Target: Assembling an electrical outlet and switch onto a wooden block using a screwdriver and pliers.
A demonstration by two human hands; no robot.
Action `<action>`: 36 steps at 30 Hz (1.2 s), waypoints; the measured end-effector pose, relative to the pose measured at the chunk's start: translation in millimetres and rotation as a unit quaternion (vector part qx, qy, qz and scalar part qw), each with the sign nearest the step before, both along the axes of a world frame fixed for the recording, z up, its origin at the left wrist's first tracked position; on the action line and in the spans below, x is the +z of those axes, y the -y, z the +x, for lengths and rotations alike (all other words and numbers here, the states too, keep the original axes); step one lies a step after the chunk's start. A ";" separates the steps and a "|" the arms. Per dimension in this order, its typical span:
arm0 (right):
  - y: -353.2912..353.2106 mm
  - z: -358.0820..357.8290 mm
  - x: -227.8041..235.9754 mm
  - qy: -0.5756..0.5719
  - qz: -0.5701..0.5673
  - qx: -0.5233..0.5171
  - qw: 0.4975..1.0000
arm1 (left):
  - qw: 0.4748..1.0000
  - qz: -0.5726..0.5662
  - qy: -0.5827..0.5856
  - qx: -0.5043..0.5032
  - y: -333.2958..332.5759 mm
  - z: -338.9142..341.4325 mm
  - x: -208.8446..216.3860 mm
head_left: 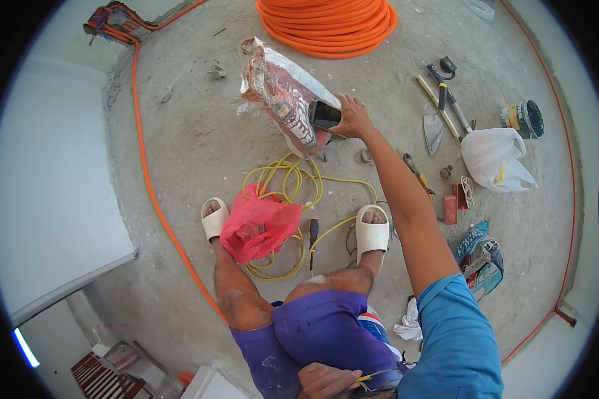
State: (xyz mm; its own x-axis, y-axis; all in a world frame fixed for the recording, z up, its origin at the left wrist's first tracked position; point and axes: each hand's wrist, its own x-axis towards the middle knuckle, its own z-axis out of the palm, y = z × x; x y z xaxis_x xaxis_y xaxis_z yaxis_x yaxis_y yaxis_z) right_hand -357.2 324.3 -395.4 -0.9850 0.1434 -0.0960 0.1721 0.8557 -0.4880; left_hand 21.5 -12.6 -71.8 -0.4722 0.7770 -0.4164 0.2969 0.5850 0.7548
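Head view looks straight down on a rough concrete floor [199,139], and from where I sit I see my right hand [354,118] stretched well forward, fingers wrapped around a small dark rectangular object [325,114] that it presses against the side of a torn cement sack [283,93] standing tilted on the floor. I can't tell what the dark object is. My left hand [326,380] sits low at the bottom edge, against the purple shorts [319,332], fingers pinched together on a thin yellow wire [368,377]. Between my feet, in white slide sandals [371,229], lies a loose tangle of yellow cable [287,174], with a crumpled pink plastic bag [259,226] lying over its left part and touching the left sandal. A dark-handled screwdriver [312,241] lies amid the cable loops, just beside the bag. At the top edge rests a big coil of orange conduit [326,23], well apart from the sack, and a single orange tube [154,199] runs along the wall on the left. To my right I see trowels and a hammer [446,100] laid out together, a white plastic bag [494,158] near them, a small tin [524,118] beside that, and a blue packet [479,256] lower down.
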 end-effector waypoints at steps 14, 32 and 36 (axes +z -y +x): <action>8.5 279.5 193.7 0.078 -0.584 0.000 0.808 | 0.890 0.207 -0.001 0.407 -24.1 -10.9 25.7; 141.8 439.1 393.0 -0.115 -0.332 0.083 0.932 | 0.818 0.307 0.270 0.405 36.8 27.1 25.9; 144.6 446.5 390.2 -0.072 -0.351 0.126 0.925 | 0.780 0.339 0.313 0.423 39.9 36.7 24.8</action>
State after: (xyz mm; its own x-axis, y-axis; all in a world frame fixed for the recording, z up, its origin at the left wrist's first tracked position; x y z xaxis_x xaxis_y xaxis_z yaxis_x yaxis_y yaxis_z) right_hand 89.3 179.7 -5.2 -0.9884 -0.1406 0.0570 -0.1002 0.3231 -0.9410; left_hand 58.1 -52.5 -47.0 -0.8043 0.4392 -0.4003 -0.5295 -0.2240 0.8182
